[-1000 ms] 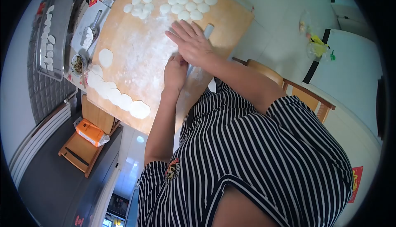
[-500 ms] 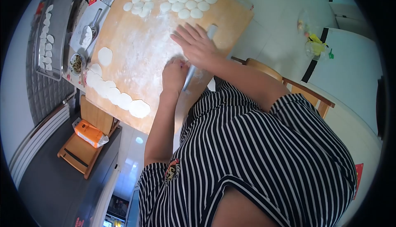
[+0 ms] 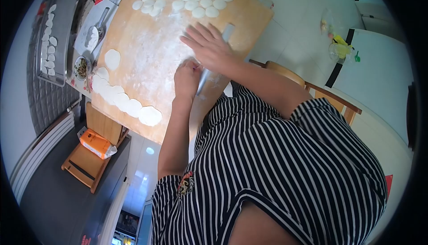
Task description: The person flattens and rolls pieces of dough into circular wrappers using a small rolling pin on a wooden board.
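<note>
You have pale tiled floor (image 3: pixel 294 31) at upper right, a white unit (image 3: pixel 379 73) beyond it — wooden chairs right of centre (image 3: pixel 285 72) and lower left (image 3: pixel 87 158), a white ribbed radiator (image 3: pixel 42 149) at left, and bluish light glinting below the middle.

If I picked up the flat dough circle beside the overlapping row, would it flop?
Probably! The dough circle looks thin and flat, so it would likely droop. It might stretch or tear if tugged, because it looks soft. White flour dusts the board, so it may slide a little.
</note>
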`<state>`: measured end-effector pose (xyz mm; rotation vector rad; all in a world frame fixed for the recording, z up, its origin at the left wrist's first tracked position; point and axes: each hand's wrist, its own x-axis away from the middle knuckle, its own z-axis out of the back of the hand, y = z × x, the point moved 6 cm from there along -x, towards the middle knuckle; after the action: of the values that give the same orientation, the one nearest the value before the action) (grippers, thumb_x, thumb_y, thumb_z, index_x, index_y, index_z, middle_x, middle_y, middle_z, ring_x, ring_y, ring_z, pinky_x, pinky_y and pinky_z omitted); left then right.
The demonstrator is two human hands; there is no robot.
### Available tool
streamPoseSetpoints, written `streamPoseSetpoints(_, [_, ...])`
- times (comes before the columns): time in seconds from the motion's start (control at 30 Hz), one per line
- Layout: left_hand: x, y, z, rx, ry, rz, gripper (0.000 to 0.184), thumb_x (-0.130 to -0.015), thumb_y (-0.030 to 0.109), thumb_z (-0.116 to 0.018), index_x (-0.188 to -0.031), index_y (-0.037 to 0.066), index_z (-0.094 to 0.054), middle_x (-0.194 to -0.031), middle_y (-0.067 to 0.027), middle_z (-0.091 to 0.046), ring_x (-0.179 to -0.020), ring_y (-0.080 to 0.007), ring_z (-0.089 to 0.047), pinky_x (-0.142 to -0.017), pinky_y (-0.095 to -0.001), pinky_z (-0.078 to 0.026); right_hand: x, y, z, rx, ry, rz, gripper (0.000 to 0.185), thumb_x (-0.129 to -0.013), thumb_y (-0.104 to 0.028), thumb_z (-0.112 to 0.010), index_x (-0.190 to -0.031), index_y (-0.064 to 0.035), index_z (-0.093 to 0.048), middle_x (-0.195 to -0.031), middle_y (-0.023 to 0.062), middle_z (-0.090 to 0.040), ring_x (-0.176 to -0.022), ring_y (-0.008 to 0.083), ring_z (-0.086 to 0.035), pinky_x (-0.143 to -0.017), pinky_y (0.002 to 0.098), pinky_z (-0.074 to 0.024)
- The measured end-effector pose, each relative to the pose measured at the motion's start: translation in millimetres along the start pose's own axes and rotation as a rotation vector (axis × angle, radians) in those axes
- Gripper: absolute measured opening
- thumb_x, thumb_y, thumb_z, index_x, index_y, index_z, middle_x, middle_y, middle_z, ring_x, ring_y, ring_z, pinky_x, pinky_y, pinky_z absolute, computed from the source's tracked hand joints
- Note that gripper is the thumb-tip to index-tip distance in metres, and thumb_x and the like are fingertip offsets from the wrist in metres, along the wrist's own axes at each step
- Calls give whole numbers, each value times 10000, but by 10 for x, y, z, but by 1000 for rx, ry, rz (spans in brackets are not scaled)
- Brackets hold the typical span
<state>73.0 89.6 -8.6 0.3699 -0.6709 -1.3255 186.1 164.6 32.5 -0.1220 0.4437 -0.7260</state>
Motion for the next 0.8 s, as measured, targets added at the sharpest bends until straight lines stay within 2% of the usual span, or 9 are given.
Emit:
streamPoseSetpoints(0.03, [56, 26, 26, 2, 0, -1, 285, -975, 273, -673, -1056, 13, -757, -949, -236, -757, -890, -399, -731, -836, -466, -567, 198, 65, -3, 2, -1, 1, 543, -891, -140, -596, -1431, -99, -632, -1483, 163, -603, -1379, 371, -541, -1199, 553, -347])
streamPoseSetpoints(0.1, [188, -68, 24, 160, -31, 248, 228, -945, 218, -682, -1003, 5, -740, -961, -210, -751, -918, -414, -704, -863, -481, -549, 686, 222, -27, -66, 2, -22, 570, -885, -149, -604, -1454, -111, -615, -1519, 161, -573, -1413, 358, -509, -1215, 567, -314])
streamPoseSetpoints(0.17, [280, -106, 55, 225, -25, 288, 230, -946, 226, -683, -989, 6, -733, -959, -210, -752, -907, -409, -708, -850, -475, -552, 762, 219, 21, -64, -29, -38, 577, -887, -147, -602, -1462, -114, -607, -1532, 159, -560, -1429, 356, -493, -1220, 572, -302])
streamPoseSetpoints(0.23, [345, -126, -16, 427, -176, 384, 239, -946, 235, -687, -980, 2, -729, -959, -209, -755, -906, -404, -709, -845, -473, -552, 646, 190, 73, -66, -62, -58, 583, -888, -145, -600, -1471, -117, -600, -1545, 157, -547, -1446, 353, -476, -1225, 578, -290])
streamPoseSetpoints(0.37, [131, -43, 42, 86, -88, 260, 267, -940, 254, -714, -1033, 6, -751, -986, -219, -763, -911, -375, -735, -849, -432, -569, -8, -70, -43, 14, -108, -3, 649, -865, -130, -611, -1509, -90, -546, -1541, 158, -550, -1456, 354, -475, -1237, 565, -281])
streamPoseSetpoints(0.47, [84, -23, 58, -98, 35, -18, 275, -919, 262, -727, -992, -3, -731, -956, -213, -746, -899, -409, -706, -838, -479, -550, 23, -36, -104, 20, -18, -61, 599, -875, -126, -597, -1473, -93, -584, -1526, 152, -564, -1440, 365, -490, -1221, 560, -306])
streamPoseSetpoints(0.63, [336, -211, 86, 76, 22, 245, 305, -932, 275, -717, -1013, -19, -727, -951, -220, -757, -878, -395, -725, -815, -450, -565, 860, 173, 143, 0, -90, -53, 494, -920, -157, -581, -1405, -100, -648, -1476, 148, -612, -1428, 342, -510, -1210, 584, -315])
streamPoseSetpoints(0.7, [432, -333, -91, 393, -250, 473, 204, -913, 199, -715, -971, 4, -702, -977, -192, -749, -930, -378, -708, -846, -479, -544, 734, 119, 82, 0, -47, -45, 550, -881, -140, -597, -1427, -79, -628, -1472, 163, -610, -1421, 343, -515, -1208, 581, -319])
streamPoseSetpoints(0.8, [279, -103, 55, 144, -108, 301, 213, -899, 204, -731, -976, 8, -704, -946, -180, -745, -916, -378, -704, -844, -480, -545, 177, -44, 44, -8, -111, -26, 624, -886, -66, -557, -1510, -88, -560, -1561, 151, -537, -1473, 336, -464, -1256, 553, -255])
